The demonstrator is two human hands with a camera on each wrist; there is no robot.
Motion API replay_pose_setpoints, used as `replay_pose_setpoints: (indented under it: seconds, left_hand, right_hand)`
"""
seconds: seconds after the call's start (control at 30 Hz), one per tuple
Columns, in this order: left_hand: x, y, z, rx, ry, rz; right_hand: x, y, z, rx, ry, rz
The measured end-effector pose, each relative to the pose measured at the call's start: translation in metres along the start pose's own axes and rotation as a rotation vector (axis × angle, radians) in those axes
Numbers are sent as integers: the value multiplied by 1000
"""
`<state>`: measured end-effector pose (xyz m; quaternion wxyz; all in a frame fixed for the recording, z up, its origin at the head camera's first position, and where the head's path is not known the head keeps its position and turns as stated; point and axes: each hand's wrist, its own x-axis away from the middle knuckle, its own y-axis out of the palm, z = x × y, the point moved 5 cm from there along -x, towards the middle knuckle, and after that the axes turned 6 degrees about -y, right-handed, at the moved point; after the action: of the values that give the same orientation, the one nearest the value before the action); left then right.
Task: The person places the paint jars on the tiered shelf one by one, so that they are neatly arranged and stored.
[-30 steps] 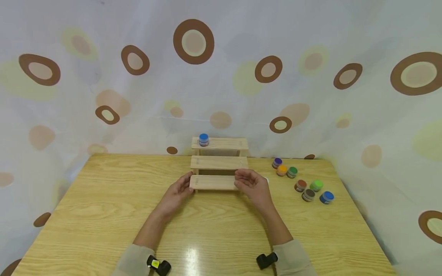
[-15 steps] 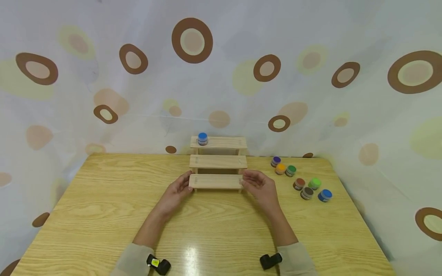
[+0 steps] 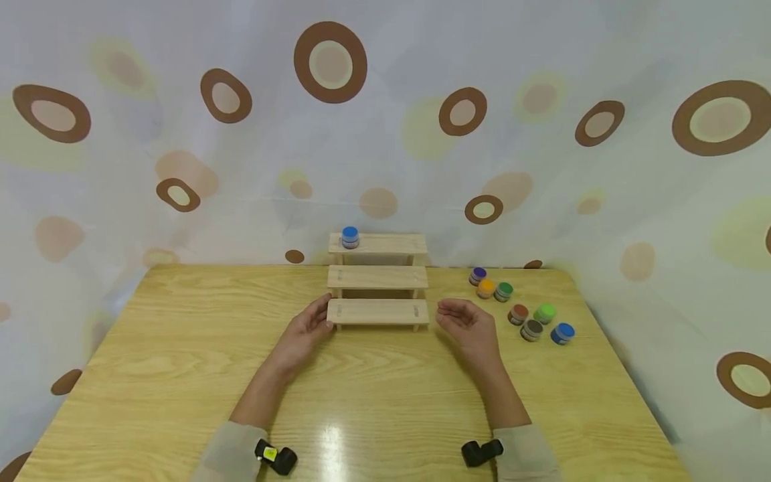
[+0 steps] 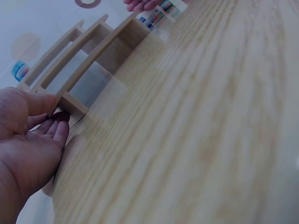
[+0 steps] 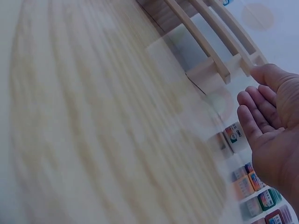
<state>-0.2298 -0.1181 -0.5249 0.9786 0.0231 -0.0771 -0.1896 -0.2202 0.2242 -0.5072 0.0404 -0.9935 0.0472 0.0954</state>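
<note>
A three-step wooden display stand [image 3: 378, 311] stands at the back of the table against the wall. On the left end of its top step sits a blue-lidded paint jar [image 3: 350, 237]. My left hand [image 3: 302, 338] grips the left end of the lowest step; in the left wrist view its thumb [image 4: 41, 103] lies against the board's edge with the fingers curled below. My right hand [image 3: 472, 333] is apart from the stand's right end, fingers loosely bent and holding nothing. A pale jar [image 5: 235, 135] beyond that hand shows in the right wrist view; the head view hides it.
Several paint jars stand on the right of the table: purple [image 3: 478, 276], orange [image 3: 486, 288], dark green [image 3: 503, 291], brown-red [image 3: 518, 314], light green [image 3: 545, 312], dark grey [image 3: 532, 330] and blue [image 3: 563, 333]. A patterned cloth [image 3: 385, 134] hangs behind the table [image 3: 373, 402].
My right hand has let go of the stand's right end and moved off to the right. My left hand keeps its place at the left end. The head view has tilted slightly.
</note>
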Motion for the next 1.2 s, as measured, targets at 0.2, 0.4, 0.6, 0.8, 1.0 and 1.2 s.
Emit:
replay_pose_setpoints:
  seconds: [0.2, 0.4, 0.6, 0.8, 1.0, 1.2]
  left_hand:
    - [1, -2, 2, -8, -1, -7]
    - [1, -1, 2, -13, -11, -3]
    - [0, -1, 0, -2, -11, 1]
    - [0, -1, 0, -1, -6, -7]
    - [1, 0, 1, 12, -6, -11]
    - [0, -1, 2, 3, 1, -17]
  right_hand:
    - [1, -6, -2, 18, 18, 7]
    - [1, -19, 1, 10, 52, 2]
    - [-2, -34, 6, 58, 56, 23]
    - [-2, -44, 10, 55, 47, 63]
    - [-2, -48, 12, 66, 29, 112]
    - [-5, -48, 14, 121, -38, 131]
